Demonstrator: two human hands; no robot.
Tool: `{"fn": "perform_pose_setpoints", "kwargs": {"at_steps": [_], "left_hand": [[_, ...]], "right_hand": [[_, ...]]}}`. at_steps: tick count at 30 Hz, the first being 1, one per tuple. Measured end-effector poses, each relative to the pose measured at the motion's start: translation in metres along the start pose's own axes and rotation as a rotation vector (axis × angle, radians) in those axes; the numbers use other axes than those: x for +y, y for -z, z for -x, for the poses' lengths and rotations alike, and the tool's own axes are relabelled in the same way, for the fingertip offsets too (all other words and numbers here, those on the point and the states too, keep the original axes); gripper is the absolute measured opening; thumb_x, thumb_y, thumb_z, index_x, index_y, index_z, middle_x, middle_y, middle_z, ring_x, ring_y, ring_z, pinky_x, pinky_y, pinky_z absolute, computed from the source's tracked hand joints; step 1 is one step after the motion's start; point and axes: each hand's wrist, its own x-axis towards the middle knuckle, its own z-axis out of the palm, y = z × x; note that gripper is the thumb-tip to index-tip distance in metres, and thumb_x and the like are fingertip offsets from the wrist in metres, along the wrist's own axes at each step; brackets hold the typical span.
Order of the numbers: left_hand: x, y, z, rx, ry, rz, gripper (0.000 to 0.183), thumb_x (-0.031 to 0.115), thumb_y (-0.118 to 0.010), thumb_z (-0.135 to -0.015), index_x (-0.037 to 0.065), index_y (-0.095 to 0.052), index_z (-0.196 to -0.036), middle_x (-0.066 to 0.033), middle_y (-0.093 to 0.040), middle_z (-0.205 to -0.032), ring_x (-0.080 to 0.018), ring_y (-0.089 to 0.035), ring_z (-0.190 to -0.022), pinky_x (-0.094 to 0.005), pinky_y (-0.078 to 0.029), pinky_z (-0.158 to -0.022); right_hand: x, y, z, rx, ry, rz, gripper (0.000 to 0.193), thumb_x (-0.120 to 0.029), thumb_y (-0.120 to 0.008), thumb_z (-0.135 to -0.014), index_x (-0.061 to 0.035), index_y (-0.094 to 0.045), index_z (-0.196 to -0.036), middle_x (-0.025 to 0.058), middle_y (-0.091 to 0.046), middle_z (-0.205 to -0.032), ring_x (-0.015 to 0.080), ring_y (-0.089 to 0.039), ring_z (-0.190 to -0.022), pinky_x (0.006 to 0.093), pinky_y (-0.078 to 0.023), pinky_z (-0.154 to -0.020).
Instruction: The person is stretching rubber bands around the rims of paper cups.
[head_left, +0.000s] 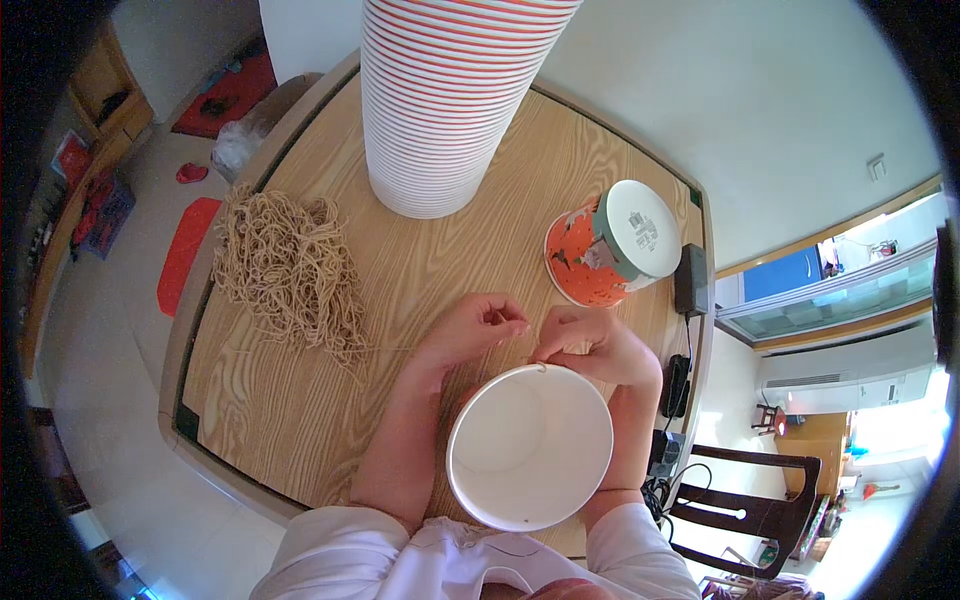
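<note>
In the head view, your white bucket (530, 450) is sitting between your forearms, its open mouth facing up. Your right hand (588, 345) is curling at the bucket's far rim, where a bit of cord (543, 367) is showing; you cannot tell what its fingers are pinching. Your left hand (482, 328) is curling just beside it, fingertips close together, its grip unclear. On the counter (410, 265), a tangled cord pile (290, 270) is lying leftward; a tall bucket stack (445, 110) is standing beyond, and an upturned orange-and-green bucket (590, 260) is resting rightward.
</note>
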Motion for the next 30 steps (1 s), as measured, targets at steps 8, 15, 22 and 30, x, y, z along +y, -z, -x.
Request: {"fn": "perform_pose_setpoints", "kwargs": {"at_steps": [8, 15, 22, 30], "left_hand": [[-0.005, 0.003, -0.003, -0.115, 0.050, -0.194, 0.015, 0.015, -0.068, -0.085, 0.003, -0.066, -0.095, -0.0022, -0.066, -0.086, -0.0096, -0.059, -0.079, -0.0270, -0.048, -0.072], [-0.008, 0.003, -0.003, -0.132, 0.048, -0.266, 0.016, 0.017, -0.068, -0.085, 0.004, -0.067, -0.095, -0.0026, -0.066, -0.086, -0.0099, -0.059, -0.079, -0.0276, -0.049, -0.073], [-0.002, 0.001, -0.002, -0.130, 0.047, -0.310, 0.017, 0.015, -0.067, -0.085, 0.002, -0.066, -0.095, -0.0039, -0.067, -0.086, -0.0113, -0.060, -0.079, -0.0283, -0.049, -0.074], [-0.007, 0.000, -0.004, -0.107, 0.028, -0.259, 0.016, 0.015, -0.066, -0.085, 0.003, -0.065, -0.096, -0.0044, -0.066, -0.086, -0.0102, -0.059, -0.079, -0.0283, -0.049, -0.073]], "right_hand": [[-0.007, 0.001, 0.001, 0.010, -0.069, -0.016, 0.010, 0.001, -0.071, -0.076, -0.0027, -0.070, -0.086, 0.0067, -0.065, -0.082, 0.0165, -0.061, -0.079, 0.0278, -0.048, -0.067], [-0.002, 0.004, 0.003, -0.095, -0.007, 0.027, 0.011, -0.003, -0.070, -0.078, -0.0042, -0.067, -0.089, 0.0075, -0.063, -0.086, 0.0208, -0.062, -0.081, 0.0301, -0.049, -0.069], [-0.005, 0.004, 0.006, -0.099, 0.055, -0.003, 0.012, -0.007, -0.069, -0.080, -0.0038, -0.067, -0.091, 0.0088, -0.063, -0.087, 0.0214, -0.062, -0.080, 0.0303, -0.049, -0.069], [-0.030, 0.002, 0.014, -0.085, -0.051, 0.016, 0.029, -0.007, -0.072, -0.079, 0.0013, -0.063, -0.105, 0.0084, -0.064, -0.088, 0.0155, -0.060, -0.075, 0.0283, -0.048, -0.067]]}}
